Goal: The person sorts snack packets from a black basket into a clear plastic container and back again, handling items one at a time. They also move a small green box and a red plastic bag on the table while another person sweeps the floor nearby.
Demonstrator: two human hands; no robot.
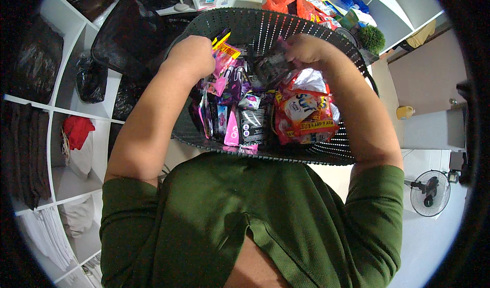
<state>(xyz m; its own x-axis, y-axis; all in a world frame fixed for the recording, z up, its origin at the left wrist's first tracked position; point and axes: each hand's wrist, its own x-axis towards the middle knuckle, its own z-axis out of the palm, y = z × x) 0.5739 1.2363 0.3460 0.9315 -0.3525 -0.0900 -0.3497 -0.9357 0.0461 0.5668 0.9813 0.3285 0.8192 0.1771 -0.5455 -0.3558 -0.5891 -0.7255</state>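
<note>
A black perforated plastic basket is in front of my chest. My left hand is closed over its left part, at the edge of a pink and yellow sachet strip; the fingertips are hidden. At the basket's right, my right hand grips a dark, blurred plastic packet. Purple and pink sachets fill the left and middle of the basket. Red Surf detergent packs lie at the right, below my right hand. A black packet with white print lies near the basket's near rim.
Behind the basket, an orange plastic bag and more packets lie on a white surface. A potted green plant stands at the right. White cubby shelves line the left, beside a black chair. An electric fan is at the far right.
</note>
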